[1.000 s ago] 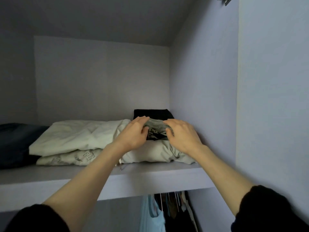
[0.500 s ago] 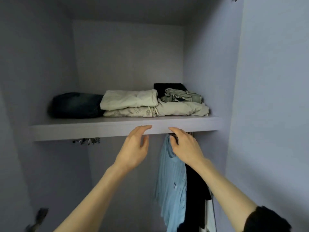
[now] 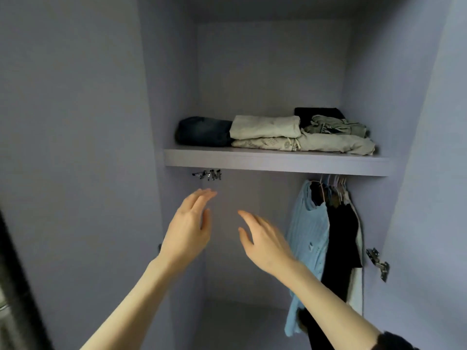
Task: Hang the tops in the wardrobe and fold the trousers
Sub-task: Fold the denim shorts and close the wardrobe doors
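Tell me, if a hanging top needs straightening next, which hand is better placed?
Probably the right hand: it is open, holds nothing, and is beside the light blue top on the rail. The left hand, also open, is farther from it, toward the wardrobe's bare left side.

Both grips, left and right, hover empty in open space below the shelf. Hung tops crowd the room right of the right grip. Above them, folded trousers fill the shelf's width; its front strip lies bare.
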Available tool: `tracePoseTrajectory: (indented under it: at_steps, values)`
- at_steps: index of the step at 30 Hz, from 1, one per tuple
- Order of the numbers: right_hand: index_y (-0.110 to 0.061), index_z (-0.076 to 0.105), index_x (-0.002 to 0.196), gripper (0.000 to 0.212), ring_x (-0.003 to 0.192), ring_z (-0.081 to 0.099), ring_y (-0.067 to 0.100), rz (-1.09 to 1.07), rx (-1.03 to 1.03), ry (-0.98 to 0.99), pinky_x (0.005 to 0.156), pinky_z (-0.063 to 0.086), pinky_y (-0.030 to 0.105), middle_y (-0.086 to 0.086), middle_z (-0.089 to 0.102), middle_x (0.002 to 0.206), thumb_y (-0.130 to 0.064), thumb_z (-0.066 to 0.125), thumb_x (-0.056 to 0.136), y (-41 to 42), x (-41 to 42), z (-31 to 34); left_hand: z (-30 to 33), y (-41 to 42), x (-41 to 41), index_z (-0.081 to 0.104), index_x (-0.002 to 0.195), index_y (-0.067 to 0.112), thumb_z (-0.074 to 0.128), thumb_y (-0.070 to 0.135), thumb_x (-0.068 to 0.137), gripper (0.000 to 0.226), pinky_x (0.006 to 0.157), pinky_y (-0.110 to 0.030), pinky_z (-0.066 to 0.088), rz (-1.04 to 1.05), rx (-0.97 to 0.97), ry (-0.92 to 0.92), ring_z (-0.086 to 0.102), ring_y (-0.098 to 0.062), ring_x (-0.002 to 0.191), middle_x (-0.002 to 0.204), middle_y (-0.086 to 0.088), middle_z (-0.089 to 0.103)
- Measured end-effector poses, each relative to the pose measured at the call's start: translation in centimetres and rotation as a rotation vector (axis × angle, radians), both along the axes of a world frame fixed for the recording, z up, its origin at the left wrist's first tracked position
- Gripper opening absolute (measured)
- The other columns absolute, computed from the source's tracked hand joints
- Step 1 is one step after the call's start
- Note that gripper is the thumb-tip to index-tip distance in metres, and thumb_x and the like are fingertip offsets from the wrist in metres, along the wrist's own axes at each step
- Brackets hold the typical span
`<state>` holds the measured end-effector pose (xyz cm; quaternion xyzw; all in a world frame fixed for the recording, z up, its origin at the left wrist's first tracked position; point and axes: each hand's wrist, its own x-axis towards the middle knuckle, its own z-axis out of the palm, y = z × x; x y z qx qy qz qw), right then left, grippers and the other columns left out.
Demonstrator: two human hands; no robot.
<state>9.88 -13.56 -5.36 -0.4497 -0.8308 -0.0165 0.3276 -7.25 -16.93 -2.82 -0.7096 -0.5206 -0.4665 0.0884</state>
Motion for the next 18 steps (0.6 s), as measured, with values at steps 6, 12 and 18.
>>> tracePoseTrajectory:
  at_steps: [6, 12, 18]
  values:
    - [-0.021, 0.029, 0.145, 0.048, 0.128, 0.043, 0.021, 0.127, -0.03, 0.034, 0.101, 0.033, 0.027, 0.0, 0.042, 0.145, -0.029, 0.04, 0.099, -3.6, -4.1, 0.2, 0.5, -6.3, -5.0, 0.057, 0.124, 0.006, 0.045, -0.007, 0.089, 0.039, 0.097, -0.037, 0.044, 0.168, 0.079, 0.103, 0.047, -0.025, 0.126, 0.132, -0.008, 0.054]
    - [-0.029, 0.017, 0.149, 0.053, 0.136, 0.031, 0.015, 0.29, -0.07, 0.081, 0.104, 0.03, 0.026, -0.006, 0.027, 0.153, -0.037, 0.035, 0.1, -6.7, -12.0, 1.6, 1.5, -11.0, -11.3, 0.053, 0.128, 0.005, 0.045, -0.001, 0.083, 0.046, 0.105, -0.045, 0.036, 0.35, 0.251, 0.314, 0.036, -0.033, 0.135, 0.139, -0.015, 0.048]
    - [-0.021, 0.022, 0.149, 0.052, 0.138, 0.024, 0.011, 0.376, 0.0, 0.062, 0.11, 0.014, 0.02, -0.006, 0.024, 0.155, -0.03, 0.039, 0.1, -8.8, -19.6, 2.8, 3.4, -13.3, -18.9, 0.025, 0.144, 0.007, 0.043, 0.009, 0.088, 0.059, 0.117, -0.048, 0.009, 0.528, 0.358, 0.355, 0.009, -0.034, 0.143, 0.153, -0.018, 0.018]
